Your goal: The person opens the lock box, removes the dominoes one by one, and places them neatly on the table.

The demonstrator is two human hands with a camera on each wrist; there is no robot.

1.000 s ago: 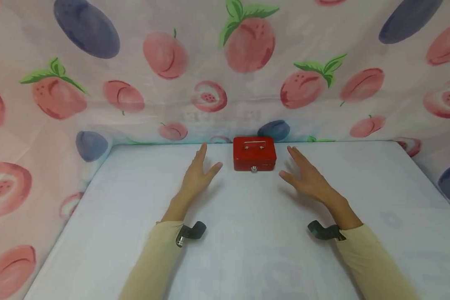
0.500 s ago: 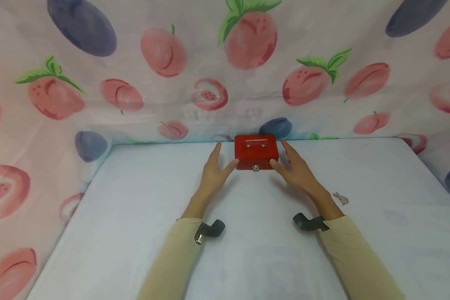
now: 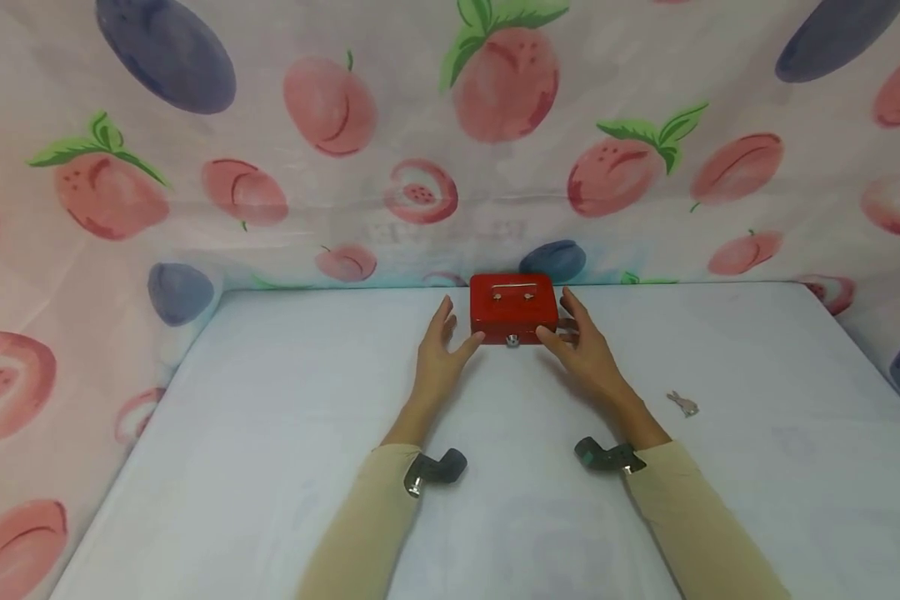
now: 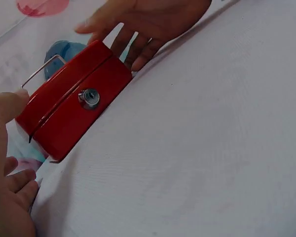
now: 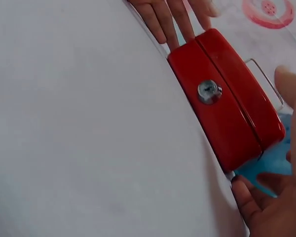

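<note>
A small red cash box stands at the back of the white table, its lid closed. A thin metal handle is on the lid and a round silver lock on the front. At the box's left end is my left hand, fingers spread and slightly bent, thumb tip by the front left corner. My right hand is at the right end, its thumb overlapping the front right corner in the head view. In the right wrist view, its fingertips are right at the box's lower corner. Neither hand is wrapped around the box.
A small bunch of keys lies on the white table, right of my right forearm. Behind the box rises a fruit-patterned cloth, which also hangs along the left side. Each wrist wears a black camera mount.
Both hands have moved inward from either side to the ends of the cash box, their fingers now a little more bent. The keys have come into view beside the right forearm. The box stays put.
</note>
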